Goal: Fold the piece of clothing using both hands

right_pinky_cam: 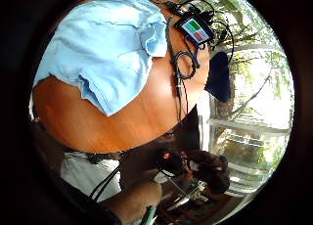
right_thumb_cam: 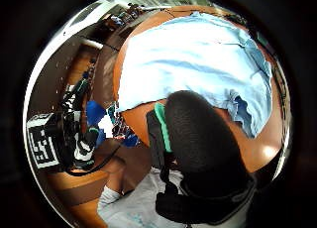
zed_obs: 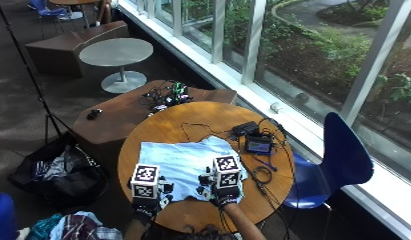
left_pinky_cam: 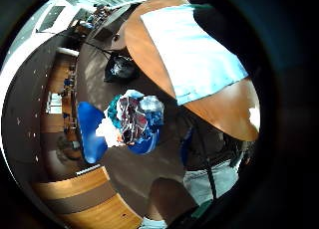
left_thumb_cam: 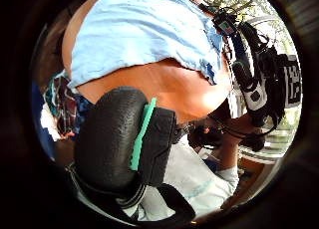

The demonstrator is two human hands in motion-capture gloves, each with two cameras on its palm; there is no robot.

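Observation:
A light blue shirt (zed_obs: 185, 165) lies spread flat on the round wooden table (zed_obs: 192, 117). My left hand (zed_obs: 148, 199) hovers over the shirt's near left edge, and my right hand (zed_obs: 219, 192) over its near right edge. Neither hand holds cloth. The left thumb side palm view shows the shirt (left_thumb_cam: 139, 35) some way off, beyond my relaxed left thumb (left_thumb_cam: 109, 139). My right thumb (right_thumb_cam: 203, 134) likewise hangs free in front of the shirt (right_thumb_cam: 193, 59). One sleeve of the shirt (right_pinky_cam: 102, 49) reaches toward the table's near edge.
A small screen device (zed_obs: 258, 145) with tangled cables lies on the table right of the shirt. A blue chair (zed_obs: 341, 160) stands to the right. A black bag (zed_obs: 55, 172) and a pile of clothes (zed_obs: 72, 227) are on the left. A brown bench (zed_obs: 118, 117) stands behind the table.

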